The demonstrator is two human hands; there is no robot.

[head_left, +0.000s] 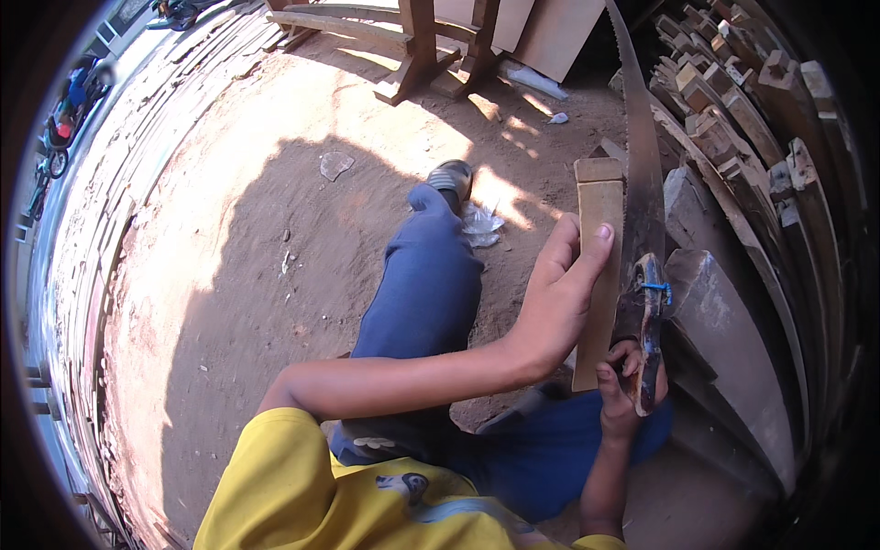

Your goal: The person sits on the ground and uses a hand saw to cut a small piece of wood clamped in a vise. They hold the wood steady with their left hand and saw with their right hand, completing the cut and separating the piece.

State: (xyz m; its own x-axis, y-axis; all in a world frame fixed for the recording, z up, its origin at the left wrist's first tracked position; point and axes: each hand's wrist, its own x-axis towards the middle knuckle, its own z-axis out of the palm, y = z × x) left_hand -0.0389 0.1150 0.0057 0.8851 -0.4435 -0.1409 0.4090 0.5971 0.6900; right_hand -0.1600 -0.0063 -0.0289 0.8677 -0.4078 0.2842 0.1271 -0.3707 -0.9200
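Observation:
My left hand (561,293) is closed round a flat, light-brown wooden board (600,266), thumb laid along its face. The board stands lengthwise in front of me at the right, with a short cap-like piece at its far end. Just right of it is a hand saw (644,174), its long toothed blade pointing away and up. My right hand (623,380) grips the saw's dark, worn handle, which has blue cord tied round it. The blade's toothed edge runs close along the board's right side; I cannot tell whether they touch.
Stacked timber pieces (733,119) and broad dark boards (733,339) crowd the right side. A wooden frame (417,46) stands at the far side. Clear plastic scraps (480,225) lie by my outstretched foot on the dirt ground (275,275). Long planks (119,174) line the left.

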